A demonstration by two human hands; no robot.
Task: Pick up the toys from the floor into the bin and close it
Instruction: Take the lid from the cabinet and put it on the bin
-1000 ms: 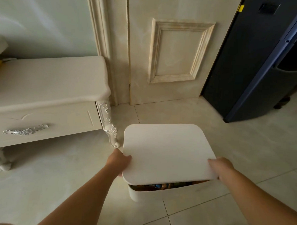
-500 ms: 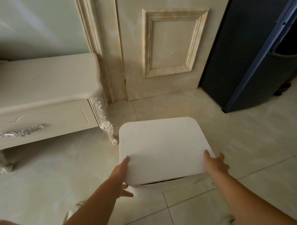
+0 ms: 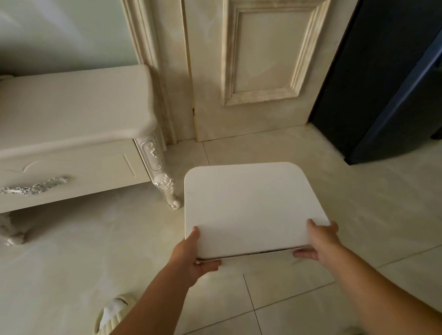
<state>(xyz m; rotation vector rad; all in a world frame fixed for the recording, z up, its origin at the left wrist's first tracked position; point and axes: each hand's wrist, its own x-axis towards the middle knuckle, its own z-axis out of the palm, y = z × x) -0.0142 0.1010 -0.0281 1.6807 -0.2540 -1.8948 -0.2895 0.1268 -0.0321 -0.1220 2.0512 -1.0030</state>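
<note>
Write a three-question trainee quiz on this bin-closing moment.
1. True or false: both the left hand and the right hand grip the lid.
2. Which corners of the lid do they hold: A) far, B) near?
3. What shows along the lid's near edge?

Key: 1. True. 2. B. 3. A thin dark gap over the bin; the lid is not fully seated.

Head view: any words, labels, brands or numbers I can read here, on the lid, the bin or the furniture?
None. The lid, held by the left hand and right hand, is plain white.
The cabinet, door and dark appliance show no text.
The bin is almost wholly hidden under the lid.
</note>
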